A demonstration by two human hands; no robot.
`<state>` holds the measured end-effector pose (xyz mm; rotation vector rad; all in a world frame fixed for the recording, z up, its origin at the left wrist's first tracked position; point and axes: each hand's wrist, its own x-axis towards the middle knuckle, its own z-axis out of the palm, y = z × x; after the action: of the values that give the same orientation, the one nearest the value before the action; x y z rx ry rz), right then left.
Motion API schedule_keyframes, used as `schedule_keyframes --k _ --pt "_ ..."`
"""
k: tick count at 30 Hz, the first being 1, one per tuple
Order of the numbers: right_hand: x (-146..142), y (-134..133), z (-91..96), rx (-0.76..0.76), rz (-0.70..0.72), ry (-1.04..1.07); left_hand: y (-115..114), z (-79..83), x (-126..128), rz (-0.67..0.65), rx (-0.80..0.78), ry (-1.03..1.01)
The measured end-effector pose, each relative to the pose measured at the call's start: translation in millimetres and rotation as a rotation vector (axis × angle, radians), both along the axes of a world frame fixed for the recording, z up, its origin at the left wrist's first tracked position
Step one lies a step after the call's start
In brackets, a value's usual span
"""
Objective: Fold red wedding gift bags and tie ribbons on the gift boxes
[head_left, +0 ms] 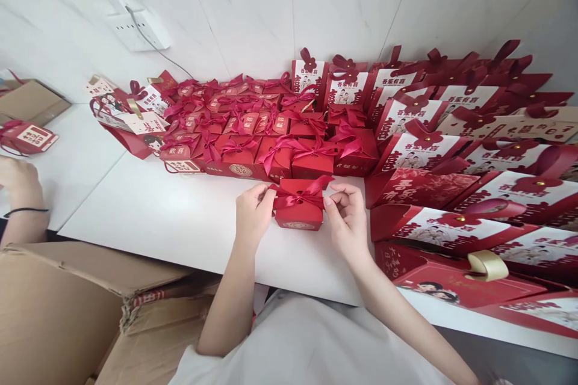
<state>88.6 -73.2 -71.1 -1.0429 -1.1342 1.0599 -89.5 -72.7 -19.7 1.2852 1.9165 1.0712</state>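
Observation:
A small red gift box with a red satin ribbon bow sits on the white table in front of me. My left hand pinches the ribbon at the box's left side. At the box's right side my right hand has its fingers closed on the other ribbon end. Both hands touch the box.
Several finished red ribboned boxes fill the table behind. Red and white gift bags are stacked along the right. A cardboard carton stands at the lower left. Another person's arm rests at the far left. A wall socket hangs above.

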Motion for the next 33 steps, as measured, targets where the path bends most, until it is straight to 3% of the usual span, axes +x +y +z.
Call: schedule_keyframes --k 8,17,20,26,28,33 --pt "-0.9 -0.2 -7.0 -0.050 0.012 0.042 -1.5 -21.6 -2.5 0.027 -0.068 -0.273" --pt "-4.1 0.1 -8.4 -0.092 -0.009 0.147 -4.0 -35.6 4.9 0.064 -0.003 -0.479" --pt "-1.5 0.8 -7.4 -0.116 0.009 0.155 -5.7 -33.0 0.2 -0.023 -0.051 -0.536" --pt "5.7 1.5 -1.4 -0.258 -0.061 0.164 -11.6 -23.0 -19.3 -0.345 -0.230 -0.759" --pt "6.6 -0.1 -1.8 -0.283 -0.069 0.148 -10.3 -22.9 -19.0 -0.304 -0.231 -0.741" --pt "6.5 -6.0 -6.0 -0.292 0.022 0.121 -0.1 -17.8 -4.0 -0.050 -0.230 -0.466"
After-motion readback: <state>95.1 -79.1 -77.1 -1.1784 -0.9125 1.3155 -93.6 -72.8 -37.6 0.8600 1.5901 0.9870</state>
